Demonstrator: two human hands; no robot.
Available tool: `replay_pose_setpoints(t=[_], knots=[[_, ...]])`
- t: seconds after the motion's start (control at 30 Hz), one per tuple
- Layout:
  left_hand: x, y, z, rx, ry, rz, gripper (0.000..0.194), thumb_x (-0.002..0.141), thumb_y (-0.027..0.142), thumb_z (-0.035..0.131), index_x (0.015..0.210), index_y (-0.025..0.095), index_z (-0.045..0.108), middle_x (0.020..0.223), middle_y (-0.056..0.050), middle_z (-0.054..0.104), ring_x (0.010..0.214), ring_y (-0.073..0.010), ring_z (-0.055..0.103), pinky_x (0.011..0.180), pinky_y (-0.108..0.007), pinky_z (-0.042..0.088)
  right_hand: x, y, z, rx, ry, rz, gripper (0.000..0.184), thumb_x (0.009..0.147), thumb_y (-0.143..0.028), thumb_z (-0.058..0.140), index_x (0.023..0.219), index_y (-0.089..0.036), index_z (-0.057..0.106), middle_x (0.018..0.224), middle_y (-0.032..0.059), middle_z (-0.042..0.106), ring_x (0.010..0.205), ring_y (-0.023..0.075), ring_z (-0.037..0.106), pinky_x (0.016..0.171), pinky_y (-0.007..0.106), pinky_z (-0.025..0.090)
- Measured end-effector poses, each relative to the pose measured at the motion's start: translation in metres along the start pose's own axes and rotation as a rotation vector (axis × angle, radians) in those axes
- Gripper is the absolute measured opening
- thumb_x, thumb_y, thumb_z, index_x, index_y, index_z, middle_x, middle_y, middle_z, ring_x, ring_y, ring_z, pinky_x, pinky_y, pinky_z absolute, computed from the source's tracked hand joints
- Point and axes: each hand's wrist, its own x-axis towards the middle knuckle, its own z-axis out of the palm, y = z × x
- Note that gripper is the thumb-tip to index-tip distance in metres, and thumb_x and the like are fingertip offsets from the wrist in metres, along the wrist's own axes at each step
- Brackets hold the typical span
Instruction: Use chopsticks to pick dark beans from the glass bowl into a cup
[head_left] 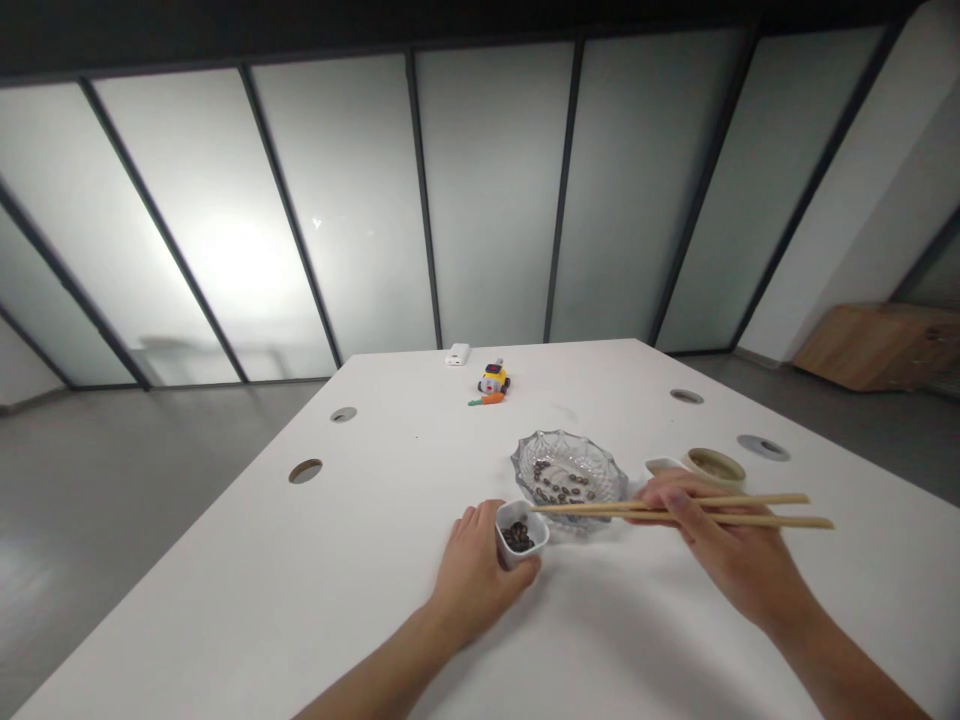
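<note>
My left hand [476, 565] is wrapped around a small white cup [541, 535], which stands near the front of the table. Several dark brown beans [517, 537] lie in the cup. Between the fingers of my right hand [712, 525] is a pair of wooden chopsticks [757, 518], pointing left. Their tips reach the cup's right rim; whether a bean is between them I cannot tell. Just behind the cup and chopsticks sits a clear scalloped glass bowl [517, 462], with several more beans [559, 492] scattered over its bottom.
Beyond my right hand are a white dish [658, 464] and a tan round container [716, 466], both partly hidden. Farther back on the white table [360, 580] lie a yellow toy car [494, 378], a toy carrot-coloured screwdriver [487, 399] and a white box [457, 354]. Holes pierce the tabletop on both sides.
</note>
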Motion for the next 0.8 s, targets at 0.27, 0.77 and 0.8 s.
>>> replay_pose_setpoints(t=[0.27,0.77,0.8], knots=[[0.0,-0.001,0.002,0.006,0.007,0.006,0.04,0.086,0.037,0.074,0.123,0.025,0.065,0.125,-0.008,0.072,0.119,-0.03,0.063,0.106,-0.041,0.046,0.002,0.005,0.002,-0.273,0.15,-0.161,0.049,0.109,-0.061,0.054,0.08,-0.027,0.075,0.08,0.0046,0.079,0.077,0.0235,0.076,0.07,0.036,0.059],[0.0,0.0,0.0,0.008,0.006,0.003,0.041,0.087,0.039,0.075,0.123,0.024,0.064,0.124,-0.008,0.072,0.118,-0.0304,0.063,0.104,-0.042,0.046,-0.007,0.007,0.015,-0.231,0.05,-0.242,0.034,0.111,-0.046,0.057,0.09,-0.028,0.077,0.085,0.0037,0.079,0.08,0.0231,0.076,0.078,0.038,0.061],[0.0,0.0,0.001,0.004,0.007,0.005,0.041,0.087,0.039,0.075,0.123,0.024,0.064,0.124,-0.008,0.072,0.118,-0.0306,0.063,0.104,-0.042,0.046,-0.005,0.006,0.014,-0.243,0.082,-0.25,0.036,0.111,-0.047,0.056,0.089,-0.028,0.076,0.084,0.0038,0.079,0.08,0.0232,0.076,0.078,0.037,0.061]])
